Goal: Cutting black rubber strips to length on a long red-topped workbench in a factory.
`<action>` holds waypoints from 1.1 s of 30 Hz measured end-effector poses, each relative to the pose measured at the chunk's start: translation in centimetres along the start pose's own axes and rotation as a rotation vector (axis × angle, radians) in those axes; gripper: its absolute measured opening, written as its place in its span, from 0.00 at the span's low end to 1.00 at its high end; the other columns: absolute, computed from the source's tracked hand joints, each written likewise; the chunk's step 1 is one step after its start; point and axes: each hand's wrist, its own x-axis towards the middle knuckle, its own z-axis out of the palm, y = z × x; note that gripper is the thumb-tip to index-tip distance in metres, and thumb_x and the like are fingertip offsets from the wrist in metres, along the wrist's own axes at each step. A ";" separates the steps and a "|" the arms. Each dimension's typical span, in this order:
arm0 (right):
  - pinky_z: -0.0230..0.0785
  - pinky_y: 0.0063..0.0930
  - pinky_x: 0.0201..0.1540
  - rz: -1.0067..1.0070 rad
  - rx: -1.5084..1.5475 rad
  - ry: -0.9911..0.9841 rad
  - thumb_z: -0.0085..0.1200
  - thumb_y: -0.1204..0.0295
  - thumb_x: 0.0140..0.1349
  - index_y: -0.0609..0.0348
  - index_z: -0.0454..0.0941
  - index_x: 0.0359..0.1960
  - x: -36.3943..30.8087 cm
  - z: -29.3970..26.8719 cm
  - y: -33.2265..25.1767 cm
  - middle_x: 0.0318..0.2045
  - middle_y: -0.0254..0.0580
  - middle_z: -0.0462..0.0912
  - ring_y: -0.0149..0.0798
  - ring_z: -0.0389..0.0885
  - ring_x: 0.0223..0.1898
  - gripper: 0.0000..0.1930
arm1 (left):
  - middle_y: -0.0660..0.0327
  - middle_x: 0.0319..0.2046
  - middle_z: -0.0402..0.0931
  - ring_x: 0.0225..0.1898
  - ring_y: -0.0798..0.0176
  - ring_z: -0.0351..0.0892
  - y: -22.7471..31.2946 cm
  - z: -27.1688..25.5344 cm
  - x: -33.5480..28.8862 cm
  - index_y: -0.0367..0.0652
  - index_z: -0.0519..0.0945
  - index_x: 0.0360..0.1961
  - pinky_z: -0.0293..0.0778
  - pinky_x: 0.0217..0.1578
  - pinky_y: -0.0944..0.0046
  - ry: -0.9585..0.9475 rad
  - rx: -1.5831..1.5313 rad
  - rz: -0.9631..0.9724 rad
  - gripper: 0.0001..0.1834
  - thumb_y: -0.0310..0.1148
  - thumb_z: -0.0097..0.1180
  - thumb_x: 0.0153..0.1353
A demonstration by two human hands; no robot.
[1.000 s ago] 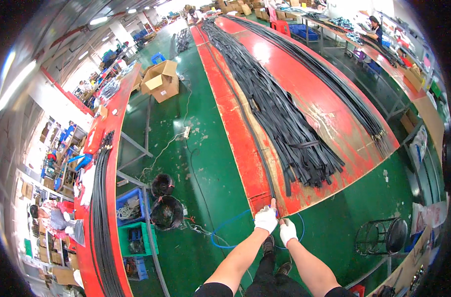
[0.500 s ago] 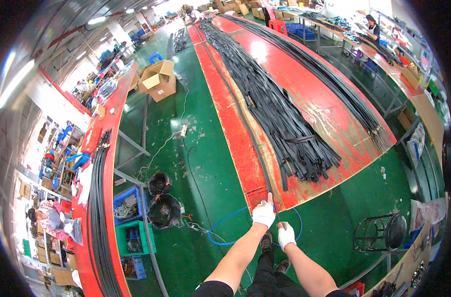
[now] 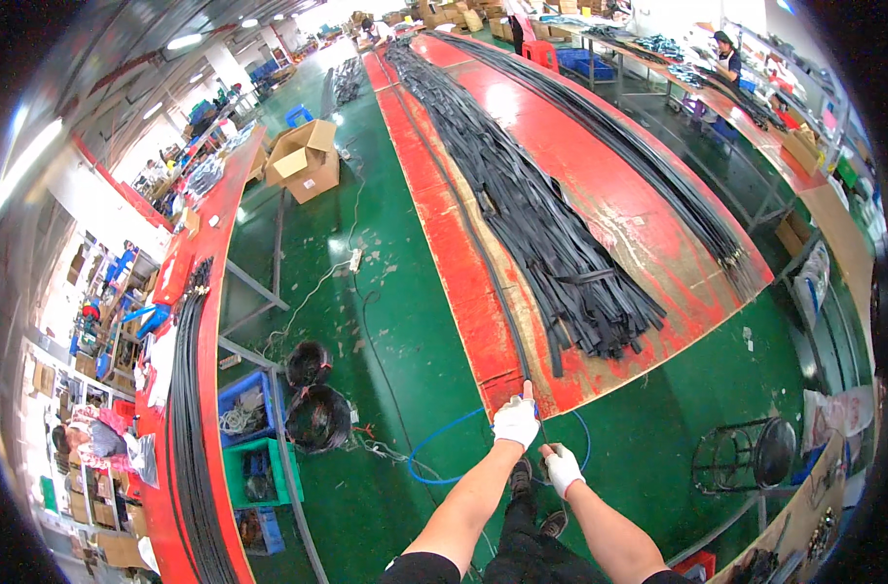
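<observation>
One dark strip being handled at the near end of a huge red tabletop (image 3: 556,156), mostly covered in black straps.

So a big pile of black straps (image 3: 532,214) is spread down the tabletop's middle, and a slimmer black bundle (image 3: 658,180) is laid along its right side. A cardboard box (image 3: 304,164) is parked on the floor left of it. The dark strip (image 3: 507,313) is stretched along the tabletop's left edge, right up to the gloved left hand (image 3: 516,419), which is placed at the near edge; whether its fingers are clamped can't really be told. The gloved right hand (image 3: 562,469) is held just off that edge, fingers curled in, grip too small to make out.
</observation>
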 end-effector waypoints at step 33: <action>0.73 0.33 0.43 -0.238 -0.167 0.242 0.51 0.63 0.79 0.67 0.83 0.49 -0.6 1.4 1.5 0.36 0.42 0.86 0.35 0.79 0.36 0.16 | 0.46 0.50 0.83 0.46 0.44 0.88 0.0 0.2 0.1 0.44 0.58 0.82 0.84 0.46 0.47 -0.006 0.008 -0.006 0.49 0.38 0.64 0.60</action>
